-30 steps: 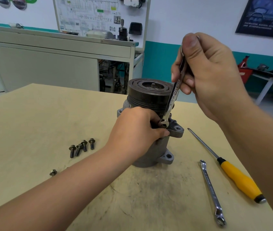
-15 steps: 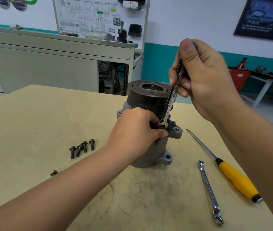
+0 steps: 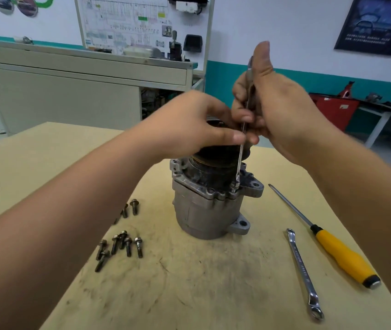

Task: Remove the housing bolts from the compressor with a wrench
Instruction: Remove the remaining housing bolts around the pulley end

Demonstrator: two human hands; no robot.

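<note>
The grey compressor (image 3: 204, 215) stands upright on the wooden table (image 3: 213, 294), its dark pulley partly hidden under my hands. A slim steel wrench (image 3: 240, 158) stands almost vertical, with its lower end on a housing bolt (image 3: 235, 186) at the flange. My right hand (image 3: 282, 115) grips the wrench's upper part, thumb pointing up. My left hand (image 3: 189, 122) hovers over the pulley and pinches the wrench shaft between thumb and fingers. Several removed bolts (image 3: 123, 246) lie left of the compressor, and a few more bolts (image 3: 130, 208) lie just behind them.
A second wrench (image 3: 301, 272) and a yellow-handled screwdriver (image 3: 342, 256) lie on the table to the right of the compressor. A grey workbench (image 3: 82, 91) with a wiring board stands behind the table. A red object sits at the far right by the wall.
My left hand has risen from the housing flange to the wrench shaft above the pulley. The wrench now stands more upright. The view is closer and more loose bolts show.
</note>
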